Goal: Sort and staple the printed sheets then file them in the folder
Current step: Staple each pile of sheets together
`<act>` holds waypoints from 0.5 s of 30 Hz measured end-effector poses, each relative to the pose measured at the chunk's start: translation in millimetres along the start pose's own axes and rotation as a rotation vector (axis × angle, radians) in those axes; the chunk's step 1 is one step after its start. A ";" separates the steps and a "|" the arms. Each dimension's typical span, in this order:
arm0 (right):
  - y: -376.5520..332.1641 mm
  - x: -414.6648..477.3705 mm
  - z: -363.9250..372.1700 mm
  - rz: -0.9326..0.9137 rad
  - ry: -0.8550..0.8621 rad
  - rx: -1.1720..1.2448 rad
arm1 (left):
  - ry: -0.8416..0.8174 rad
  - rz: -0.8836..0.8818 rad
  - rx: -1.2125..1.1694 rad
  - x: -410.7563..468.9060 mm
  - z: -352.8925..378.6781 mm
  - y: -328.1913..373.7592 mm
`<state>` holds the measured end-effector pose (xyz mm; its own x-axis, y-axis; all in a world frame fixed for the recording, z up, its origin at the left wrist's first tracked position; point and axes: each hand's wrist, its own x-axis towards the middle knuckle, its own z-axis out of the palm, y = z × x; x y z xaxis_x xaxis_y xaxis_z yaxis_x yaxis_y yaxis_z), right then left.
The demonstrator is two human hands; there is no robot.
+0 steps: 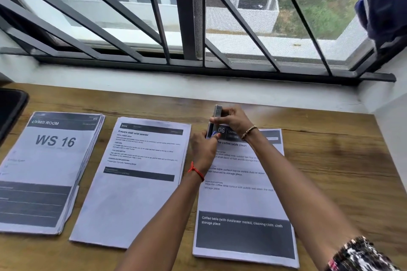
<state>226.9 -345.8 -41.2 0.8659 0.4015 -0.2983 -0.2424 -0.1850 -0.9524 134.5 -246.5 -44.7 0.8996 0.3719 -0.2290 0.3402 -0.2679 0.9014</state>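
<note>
Left stack (pixel 50 171), middle stack (pixel 132 182) and right stack (pixel 242 200) are lying abreast on the table (pixel 341 160); the stapler (pixel 217 114) is sitting at the right stack's far-left corner.

Bare forearms. Left hand (pixel 203 149): red thread band (pixel 196 171) knotted round wrist. Right hand (pixel 233 120): beaded bracelet (pixel 248 132), gold and brown beads. Right sleeve (pixel 361 255): black-and-white mottled print, pink flecks.

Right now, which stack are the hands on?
The right stack, headed 06; the left hand and right hand hold a stapler at its top corner.
</note>
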 end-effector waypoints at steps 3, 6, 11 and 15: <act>-0.6 1.9 -3.1 0.041 -0.031 -0.058 | -0.076 -0.018 -0.080 1.7 -5.3 -1.3; -2.7 3.6 -5.2 0.065 -0.093 -0.139 | -0.184 -0.029 -0.215 -1.0 -14.2 -0.1; -3.6 0.5 -0.9 0.096 -0.072 -0.115 | -0.262 -0.030 -0.295 -4.1 -17.9 -1.9; -2.0 -0.6 -1.8 0.130 0.067 0.035 | -0.278 -0.038 -0.341 -2.7 -19.7 -13.4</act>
<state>227.7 -347.3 -39.0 0.8533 0.3149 -0.4157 -0.3687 -0.1994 -0.9079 122.2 -226.4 -49.0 0.9437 0.1102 -0.3120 0.3062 0.0670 0.9496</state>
